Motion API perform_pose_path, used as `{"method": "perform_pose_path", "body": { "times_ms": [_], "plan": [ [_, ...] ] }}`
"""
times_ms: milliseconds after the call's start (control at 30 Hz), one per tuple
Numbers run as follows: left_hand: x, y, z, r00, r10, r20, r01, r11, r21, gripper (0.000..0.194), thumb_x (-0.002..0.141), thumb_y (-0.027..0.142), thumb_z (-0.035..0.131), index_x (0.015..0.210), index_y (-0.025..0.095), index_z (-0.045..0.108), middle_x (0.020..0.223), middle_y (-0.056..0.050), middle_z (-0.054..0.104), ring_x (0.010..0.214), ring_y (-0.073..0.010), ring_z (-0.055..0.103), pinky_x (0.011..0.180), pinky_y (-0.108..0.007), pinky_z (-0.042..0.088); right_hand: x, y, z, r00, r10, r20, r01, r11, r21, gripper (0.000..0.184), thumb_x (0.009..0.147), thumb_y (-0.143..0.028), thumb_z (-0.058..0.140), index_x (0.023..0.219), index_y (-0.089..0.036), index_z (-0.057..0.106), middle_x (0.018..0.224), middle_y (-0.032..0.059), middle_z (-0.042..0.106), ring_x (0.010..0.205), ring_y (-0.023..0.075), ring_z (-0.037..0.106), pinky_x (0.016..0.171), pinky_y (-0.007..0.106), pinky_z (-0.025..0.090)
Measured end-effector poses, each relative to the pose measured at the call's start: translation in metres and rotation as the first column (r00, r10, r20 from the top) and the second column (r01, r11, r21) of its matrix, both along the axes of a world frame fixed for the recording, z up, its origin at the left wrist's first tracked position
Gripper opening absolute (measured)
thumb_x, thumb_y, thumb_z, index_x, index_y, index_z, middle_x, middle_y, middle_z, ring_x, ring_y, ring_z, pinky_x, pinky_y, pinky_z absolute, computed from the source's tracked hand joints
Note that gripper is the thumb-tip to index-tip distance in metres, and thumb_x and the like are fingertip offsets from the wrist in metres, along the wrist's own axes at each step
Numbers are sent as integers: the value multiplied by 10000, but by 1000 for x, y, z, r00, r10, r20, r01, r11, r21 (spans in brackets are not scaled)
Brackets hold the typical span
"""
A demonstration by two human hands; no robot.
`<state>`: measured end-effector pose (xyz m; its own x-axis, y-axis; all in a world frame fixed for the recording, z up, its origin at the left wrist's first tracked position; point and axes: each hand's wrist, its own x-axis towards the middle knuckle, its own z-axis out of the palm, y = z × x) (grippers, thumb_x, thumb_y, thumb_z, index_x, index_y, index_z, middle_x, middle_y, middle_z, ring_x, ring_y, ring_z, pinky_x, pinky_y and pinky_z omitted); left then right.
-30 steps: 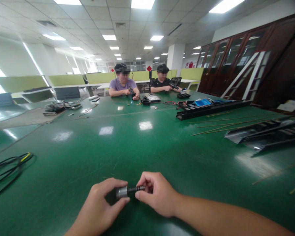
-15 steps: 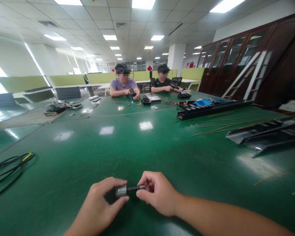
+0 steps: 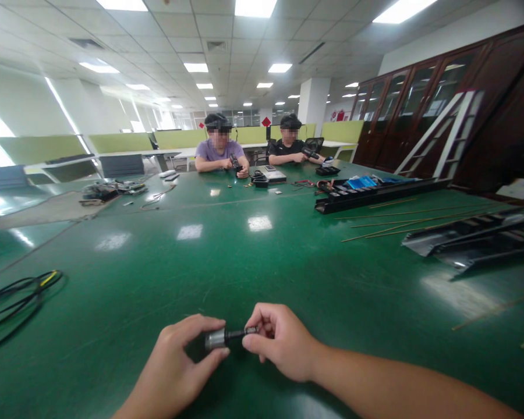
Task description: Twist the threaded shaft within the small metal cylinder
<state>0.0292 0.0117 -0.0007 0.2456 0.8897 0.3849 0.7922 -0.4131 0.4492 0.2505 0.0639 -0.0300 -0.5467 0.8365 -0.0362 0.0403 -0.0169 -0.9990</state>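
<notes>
Left hand (image 3: 179, 361) closed on the silver end of a small metal cylinder (image 3: 215, 339), thumb and fingers pinching it. Right hand (image 3: 279, 343) pinched tight on the thin black shaft (image 3: 241, 333) coming out of that cylinder. Piece is held level between both hands, over the green surface (image 3: 113, 285), near the bottom middle of the view.

Left on the surface, well apart from the hands: coil of black cable (image 3: 15, 302) with a yellow marking. Right: black slotted trays (image 3: 475, 241), thin wooden sticks (image 3: 393, 227), and a long black channel (image 3: 367, 196) with blue items on it. Far end: a co-worker in a lilac shirt (image 3: 218, 150) and a co-worker in black (image 3: 288, 142), seated, each handling a small black object, too small to identify. Small black parts (image 3: 259, 180) lie in front of them. Behind on the right, glass-fronted wooden cabinets (image 3: 413, 99) with a white ladder-like frame (image 3: 445, 134) against them.
</notes>
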Motion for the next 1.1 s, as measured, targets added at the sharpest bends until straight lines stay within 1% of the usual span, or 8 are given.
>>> {"method": "perform_pose_path", "body": {
  "times_ms": [200,533,667,833,1100],
  "plan": [
    [-1,-1,1,1000,-11,2,11,1000,-3,219,832,348,718,1032,257,723,936,-31,766,850,-215,737,772,-286,590,-1,2,-2,999,9,-48,-11,998,-56,177,707,-247,706,786,-160,574,579,-53,562,443,81,513,440,190,370],
    [-2,-2,-1,1000,-9,0,9,1000,-18,207,832,328,717,1032,276,713,955,-8,764,869,-207,733,785,-299,588,-2,2,-3,999,-3,-49,0,999,-54,176,699,-225,708,795,-154,578,624,-39,585,455,85,520,441,197,380],
    [-1,0,0,1000,-16,-4,16,1000,12,208,827,329,724,1027,273,717,943,-10,765,857,-204,737,777,-286,590,-2,2,-3,998,-10,-58,6,998,-70,183,687,-227,712,793,-156,580,624,-42,581,461,81,522,443,192,383],
    [-1,0,2,1000,-20,-7,21,1000,17,211,823,325,727,1026,270,716,937,-11,766,850,-202,739,775,-279,592,-2,4,-4,998,2,-55,-6,997,-80,187,690,-226,718,795,-158,579,627,-44,588,455,78,525,439,188,389],
    [-3,0,4,1000,-11,-5,11,999,45,199,827,335,719,1012,260,727,920,-23,770,828,-207,743,749,-275,599,0,5,-3,999,6,-47,-10,996,-89,177,699,-243,706,782,-159,574,562,-57,567,430,83,520,436,192,375]
  ]
}}
